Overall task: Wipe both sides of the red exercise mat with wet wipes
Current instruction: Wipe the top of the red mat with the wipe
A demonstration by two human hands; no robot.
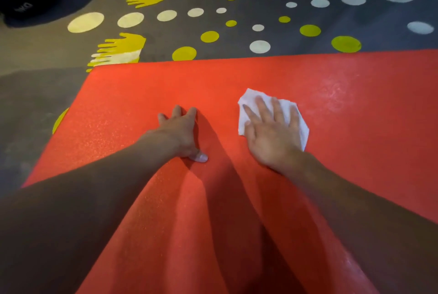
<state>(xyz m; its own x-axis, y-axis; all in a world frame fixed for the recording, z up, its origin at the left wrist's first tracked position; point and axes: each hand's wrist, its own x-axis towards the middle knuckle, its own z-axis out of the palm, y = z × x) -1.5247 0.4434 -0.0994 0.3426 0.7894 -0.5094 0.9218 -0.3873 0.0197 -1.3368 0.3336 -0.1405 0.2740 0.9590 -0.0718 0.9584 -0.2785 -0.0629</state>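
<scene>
Right hand [272, 135] — fingers [263, 110] flat — presses wet wipe [249, 97] onto red mat [355, 128]; left hand [180, 132] spread, empty.

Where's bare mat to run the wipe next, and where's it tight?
Bare red mat right of the wipe, out to the frame edge; a far strip between the hands and the mat's far edge; more left of the left hand. Tight: the gap between left hand and right hand, which presses the wipe.
</scene>
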